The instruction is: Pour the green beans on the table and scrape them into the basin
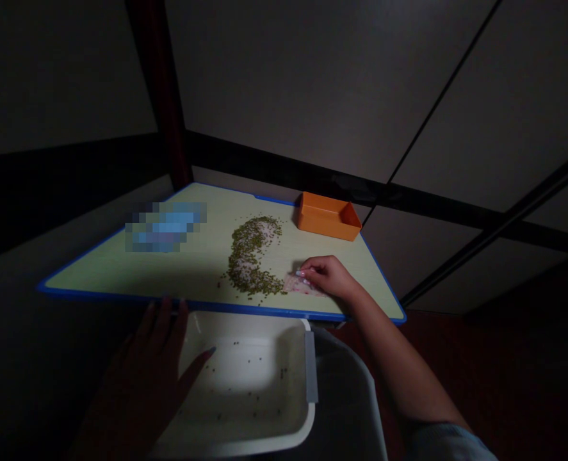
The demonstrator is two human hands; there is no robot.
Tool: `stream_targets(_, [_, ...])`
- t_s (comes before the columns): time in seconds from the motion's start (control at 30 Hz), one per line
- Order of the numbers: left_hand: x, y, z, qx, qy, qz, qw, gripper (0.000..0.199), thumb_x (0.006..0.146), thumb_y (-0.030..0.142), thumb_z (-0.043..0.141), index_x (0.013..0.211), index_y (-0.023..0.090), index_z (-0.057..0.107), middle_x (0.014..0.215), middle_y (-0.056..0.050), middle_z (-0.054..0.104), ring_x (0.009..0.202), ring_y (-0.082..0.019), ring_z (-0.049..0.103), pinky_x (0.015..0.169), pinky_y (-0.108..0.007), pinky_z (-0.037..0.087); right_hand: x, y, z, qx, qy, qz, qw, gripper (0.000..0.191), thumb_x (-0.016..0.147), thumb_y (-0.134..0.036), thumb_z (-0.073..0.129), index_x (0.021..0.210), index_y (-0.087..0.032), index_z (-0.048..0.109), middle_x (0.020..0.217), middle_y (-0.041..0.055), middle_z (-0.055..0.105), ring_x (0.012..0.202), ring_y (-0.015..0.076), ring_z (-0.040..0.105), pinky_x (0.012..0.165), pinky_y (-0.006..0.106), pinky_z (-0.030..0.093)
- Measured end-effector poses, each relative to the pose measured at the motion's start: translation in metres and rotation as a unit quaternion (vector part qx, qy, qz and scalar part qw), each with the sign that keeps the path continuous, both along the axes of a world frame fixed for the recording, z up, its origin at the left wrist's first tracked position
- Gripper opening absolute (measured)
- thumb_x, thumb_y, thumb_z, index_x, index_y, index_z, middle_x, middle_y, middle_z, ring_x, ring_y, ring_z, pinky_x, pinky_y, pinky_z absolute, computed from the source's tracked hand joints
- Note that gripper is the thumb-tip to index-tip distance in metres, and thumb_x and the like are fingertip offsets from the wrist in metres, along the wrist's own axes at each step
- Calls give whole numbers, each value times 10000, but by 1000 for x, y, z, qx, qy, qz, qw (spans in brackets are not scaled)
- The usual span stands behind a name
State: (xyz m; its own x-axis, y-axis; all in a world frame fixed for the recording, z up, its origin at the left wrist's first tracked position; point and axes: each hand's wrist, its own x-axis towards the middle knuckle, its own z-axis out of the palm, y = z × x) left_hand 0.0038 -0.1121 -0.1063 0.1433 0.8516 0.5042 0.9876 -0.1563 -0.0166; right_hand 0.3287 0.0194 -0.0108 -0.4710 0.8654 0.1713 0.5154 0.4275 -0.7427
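My right hand (329,275) is at the right of the tabletop, thumb and fingertips pressed together. What they hold, if anything, is too small to make out. Just beneath lies a pale pink patterned patch (296,285), flat like paper. Left of it, small green grains like mung beans (250,246) spread in a curved heap, with pale pink areas showing between them. My left hand (156,358), dim in shadow, is at the left side of a white basin (259,323). Its fingers are spread toward the table's near edge and its thumb extends over the basin's inside.
Scattered dark grains lie in the basin, below the near edge of the blue-rimmed table (192,269). An orange box (329,221) stands at the table's far right. A blurred-out bluish item (166,227) lies at left. Behind are wall panels (312,77); a grey bin-like container (346,390) sits below.
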Motion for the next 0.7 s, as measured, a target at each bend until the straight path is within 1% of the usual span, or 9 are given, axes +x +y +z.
stream_targets(0.13, [-1, 1, 0, 4, 3, -2, 1000, 879, 837, 664, 211, 1495, 84, 150, 1517, -273, 349, 1449, -403, 271, 1070, -564, 376, -1, 0, -2, -12, 1, 6, 1000, 310, 831, -428, 617, 790, -126, 673, 556, 4, 587, 498, 94, 470, 502, 205, 332])
stream_targets(0.27, [-1, 1, -2, -5, 5, 0, 1000, 889, 830, 670, 228, 1505, 108, 91, 1532, -266, 326, 1458, -403, 250, 1060, -570, 383, -1, 0, -5, -24, 3, 13, 1000, 328, 816, -442, 627, 782, -118, 670, 543, -14, 543, 480, 79, 415, 483, 199, 301])
stream_targets(0.4, [-1, 0, -2, -20, 0, 8, 1000, 871, 833, 662, 215, 1511, 147, 33, 1550, -248, 301, 1470, -390, 227, 1063, -576, 378, -2, 0, -6, -36, 1, 33, 999, 339, 806, -452, 635, 755, -118, 661, 525, -32, 496, 474, 69, 376, 476, 196, 275])
stream_targets(0.5, [-1, 1, -2, -12, -2, 3, 1000, 879, 826, 675, 215, 1511, 169, -2, 1556, -242, 289, 1473, -385, 222, 1061, -572, 383, -4, 0, -7, -41, -4, 46, 998, 353, 815, -466, 625, 736, -123, 649, 518, -41, 481, 467, 64, 361, 478, 198, 267])
stream_targets(0.7, [-1, 0, -3, -15, -2, 4, 1000, 872, 834, 659, 226, 1511, 144, 31, 1555, -248, 290, 1474, -388, 213, 1076, -577, 366, -7, -1, -7, -40, -6, 62, 997, 384, 821, -493, 624, 731, -120, 647, 523, -40, 484, 480, 66, 367, 489, 205, 273])
